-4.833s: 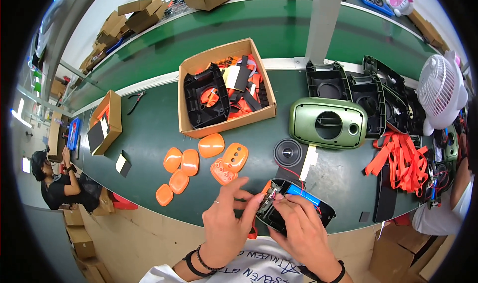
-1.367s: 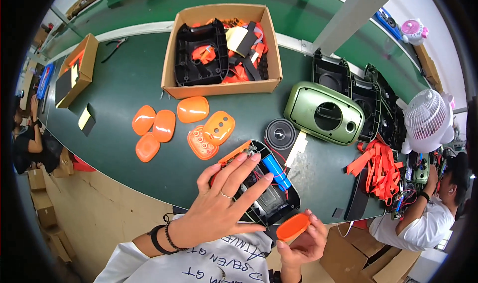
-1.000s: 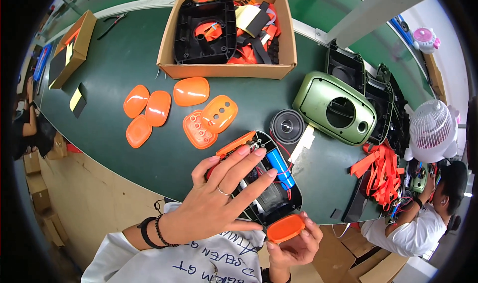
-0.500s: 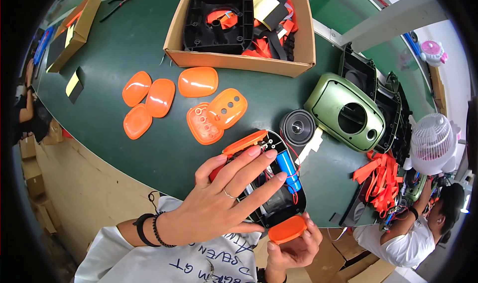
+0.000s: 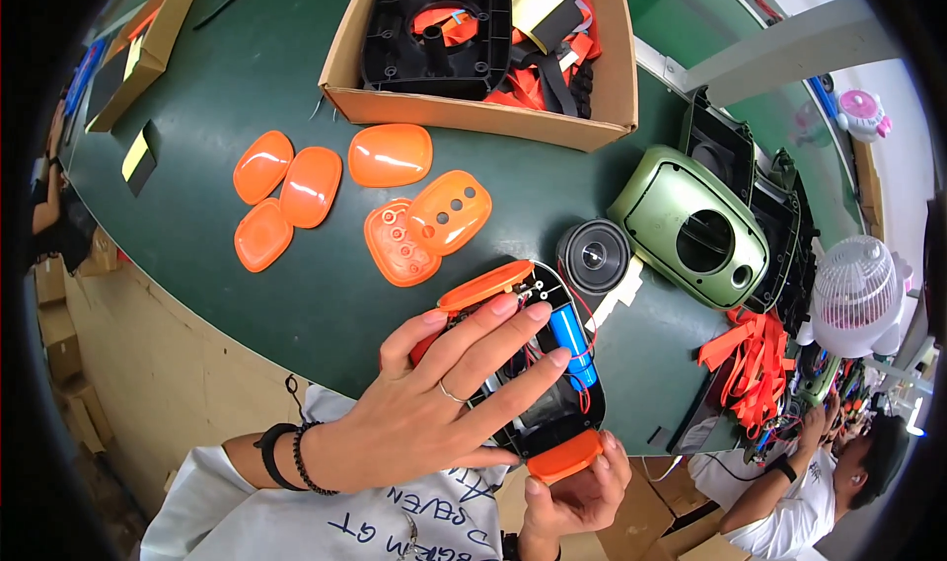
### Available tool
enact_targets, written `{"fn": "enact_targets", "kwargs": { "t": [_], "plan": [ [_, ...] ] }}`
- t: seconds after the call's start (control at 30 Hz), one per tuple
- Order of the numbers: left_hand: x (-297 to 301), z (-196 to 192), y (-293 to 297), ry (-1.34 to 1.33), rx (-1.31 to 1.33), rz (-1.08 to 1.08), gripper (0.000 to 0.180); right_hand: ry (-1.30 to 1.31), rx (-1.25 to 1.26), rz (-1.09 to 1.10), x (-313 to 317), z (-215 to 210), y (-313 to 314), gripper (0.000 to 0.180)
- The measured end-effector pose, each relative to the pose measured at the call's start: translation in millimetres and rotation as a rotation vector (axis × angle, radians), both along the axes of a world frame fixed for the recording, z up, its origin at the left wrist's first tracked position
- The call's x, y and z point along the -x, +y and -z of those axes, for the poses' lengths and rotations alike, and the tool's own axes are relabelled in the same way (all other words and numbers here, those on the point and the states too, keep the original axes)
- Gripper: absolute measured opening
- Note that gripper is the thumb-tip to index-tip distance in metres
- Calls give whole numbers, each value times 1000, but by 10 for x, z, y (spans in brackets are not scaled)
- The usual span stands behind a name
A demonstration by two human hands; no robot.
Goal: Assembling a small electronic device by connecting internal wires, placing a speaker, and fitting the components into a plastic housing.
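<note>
Near the table's front edge lies a black speaker housing (image 5: pixel 552 415), with a blue cylindrical battery (image 5: pixel 574 349) and thin wires inside. My left hand (image 5: pixel 444 388) rests across it, fingers spread, covering much of the interior. An orange plastic cover (image 5: pixel 485 285) sits along the housing's far left side, by my left fingertips. Between the fingers and thumb of my right hand (image 5: pixel 584 497) is a small orange end cover (image 5: pixel 564 456), tilted against the housing's near end. A round black speaker (image 5: pixel 594 255) lies just beyond the housing.
Several loose orange covers (image 5: pixel 311 188) lie to the left. A cardboard box (image 5: pixel 483 127) of black parts and straps stands at the back. At right are a green speaker shell (image 5: pixel 691 227), red straps (image 5: pixel 752 364), a white fan (image 5: pixel 856 295) and a co-worker (image 5: pixel 789 492).
My right hand has tilted the small orange cover and brought it closer against the housing's end. My left hand has hardly moved. The co-worker at right has shifted, and the view has moved slightly.
</note>
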State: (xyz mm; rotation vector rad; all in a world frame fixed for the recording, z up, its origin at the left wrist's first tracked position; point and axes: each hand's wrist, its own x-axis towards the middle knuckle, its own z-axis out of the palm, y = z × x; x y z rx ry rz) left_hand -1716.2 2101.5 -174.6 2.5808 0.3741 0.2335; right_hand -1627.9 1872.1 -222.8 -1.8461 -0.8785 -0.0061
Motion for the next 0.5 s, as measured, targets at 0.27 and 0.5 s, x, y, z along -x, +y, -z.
{"fn": "enact_targets", "kwargs": {
  "t": [0.27,0.5],
  "plan": [
    [4,-1,-10,-11,-4,-5,91,-6,65,3,6,-23,5,73],
    [1,-6,1,-19,-46,2,89,-12,77,11,4,-9,59,73]
  ]
}}
